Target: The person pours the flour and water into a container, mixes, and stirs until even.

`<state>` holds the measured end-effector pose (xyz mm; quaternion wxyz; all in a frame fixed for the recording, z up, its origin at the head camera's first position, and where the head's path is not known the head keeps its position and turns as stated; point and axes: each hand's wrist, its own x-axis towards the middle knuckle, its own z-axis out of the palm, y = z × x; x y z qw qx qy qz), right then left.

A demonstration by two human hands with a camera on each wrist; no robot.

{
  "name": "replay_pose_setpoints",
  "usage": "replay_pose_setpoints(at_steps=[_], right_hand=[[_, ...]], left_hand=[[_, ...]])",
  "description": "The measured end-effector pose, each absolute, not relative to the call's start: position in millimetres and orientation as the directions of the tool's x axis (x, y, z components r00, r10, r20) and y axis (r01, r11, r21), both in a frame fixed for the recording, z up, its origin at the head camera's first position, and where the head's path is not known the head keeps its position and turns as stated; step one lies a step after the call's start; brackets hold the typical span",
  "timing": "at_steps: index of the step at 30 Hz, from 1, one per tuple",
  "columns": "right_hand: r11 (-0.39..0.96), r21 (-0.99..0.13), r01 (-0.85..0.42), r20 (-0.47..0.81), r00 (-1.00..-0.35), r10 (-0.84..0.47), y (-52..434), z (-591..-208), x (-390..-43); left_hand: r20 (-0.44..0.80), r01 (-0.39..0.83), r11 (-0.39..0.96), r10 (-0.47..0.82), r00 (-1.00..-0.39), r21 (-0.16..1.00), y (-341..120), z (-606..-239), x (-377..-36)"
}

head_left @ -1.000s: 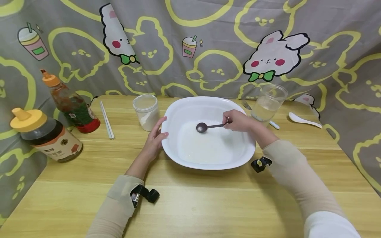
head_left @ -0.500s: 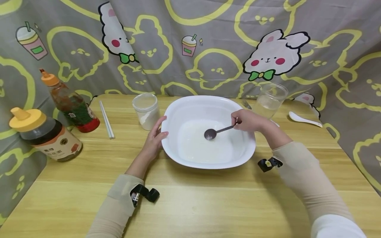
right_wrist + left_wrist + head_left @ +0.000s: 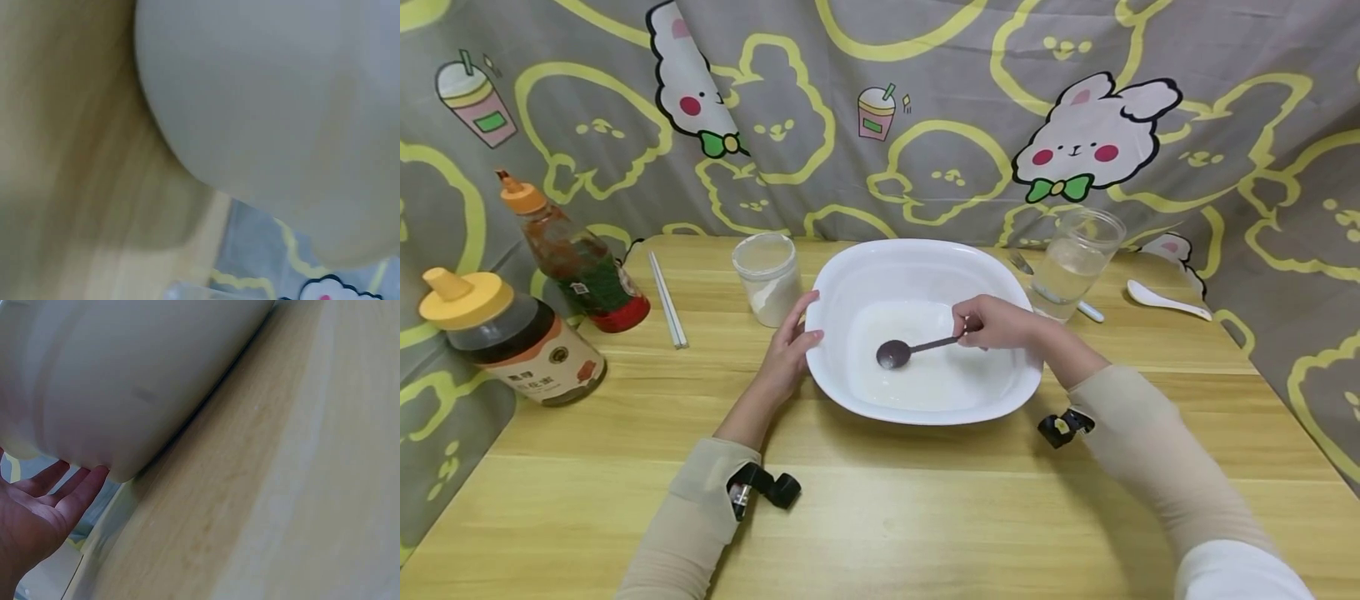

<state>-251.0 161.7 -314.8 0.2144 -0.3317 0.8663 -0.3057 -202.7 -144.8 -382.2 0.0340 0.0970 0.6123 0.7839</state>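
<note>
A large white bowl (image 3: 865, 271) with white liquid in its bottom stands in the middle of the wooden table (image 3: 880, 517). My right hand (image 3: 992, 323) pinches the handle of a dark metal spoon (image 3: 897, 352) whose head lies in the liquid at the bowl's left part. My left hand (image 3: 790, 354) rests with straight fingers against the bowl's left rim; in the left wrist view the fingers (image 3: 69, 494) touch the bowl's outer wall (image 3: 125, 381). The right wrist view shows only the blurred bowl wall (image 3: 269, 106).
A jar of white powder (image 3: 767, 279) stands left of the bowl, white chopsticks (image 3: 668, 300) beyond it. Two sauce bottles (image 3: 576, 258) (image 3: 512, 342) stand at the far left. A glass of water (image 3: 1073, 262), a fork (image 3: 1021, 263) and a white spoon (image 3: 1165, 302) lie at the right.
My right hand has moved the spoon round in the bowl: from the back middle, out to the right, now forward and left. The left hand has stayed on the rim.
</note>
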Motion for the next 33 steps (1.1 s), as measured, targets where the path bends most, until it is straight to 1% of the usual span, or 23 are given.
replay_pose_setpoints(at_steps=[2,4,7,10,12,14,17,21,24,29,31,33], right_hand=[[0.616,-0.619,-0.487,-0.182,-0.675,-0.715,166,-307,-247],[0.653,-0.553,-0.517,-0.184,-0.689,-0.701,172,-297,-245],[0.724,-0.443,-0.529,-0.154,-0.751,-0.643,180,-286,-244],[0.79,-0.381,-0.481,-0.128,-0.818,-0.56,183,-284,-249],[0.817,-0.365,-0.447,-0.111,-0.85,-0.515,179,-288,-254],[0.817,-0.378,-0.436,-0.086,-0.862,-0.5,173,-295,-259],[0.786,-0.454,-0.421,-0.049,-0.868,-0.494,159,-307,-265],[0.681,-0.641,-0.355,-0.11,-0.835,-0.54,143,-320,-268],[0.617,-0.721,-0.315,-0.192,-0.765,-0.615,138,-323,-266],[0.583,-0.709,-0.398,-0.242,-0.64,-0.73,145,-315,-256],[0.589,-0.689,-0.423,-0.259,-0.615,-0.745,153,-308,-251],[0.605,-0.661,-0.444,-0.276,-0.606,-0.746,162,-300,-246]], left_hand=[[0.112,0.067,-0.25,0.171,-0.979,0.966,-145,-382,-203],[0.11,0.065,-0.246,0.174,-0.979,0.967,-145,-382,-203],[0.112,0.066,-0.247,0.175,-0.978,0.967,-145,-382,-203],[0.112,0.067,-0.245,0.174,-0.978,0.967,-146,-381,-203],[0.11,0.067,-0.243,0.172,-0.979,0.968,-146,-381,-203],[0.108,0.064,-0.241,0.173,-0.979,0.968,-146,-381,-202],[0.11,0.064,-0.247,0.175,-0.978,0.967,-146,-382,-202],[0.107,0.059,-0.255,0.176,-0.979,0.965,-145,-383,-201],[0.104,0.058,-0.255,0.173,-0.979,0.965,-146,-383,-201],[0.117,0.069,-0.259,0.175,-0.977,0.963,-145,-382,-202],[0.12,0.07,-0.261,0.18,-0.976,0.963,-145,-382,-203],[0.118,0.067,-0.261,0.182,-0.976,0.963,-145,-382,-203]])
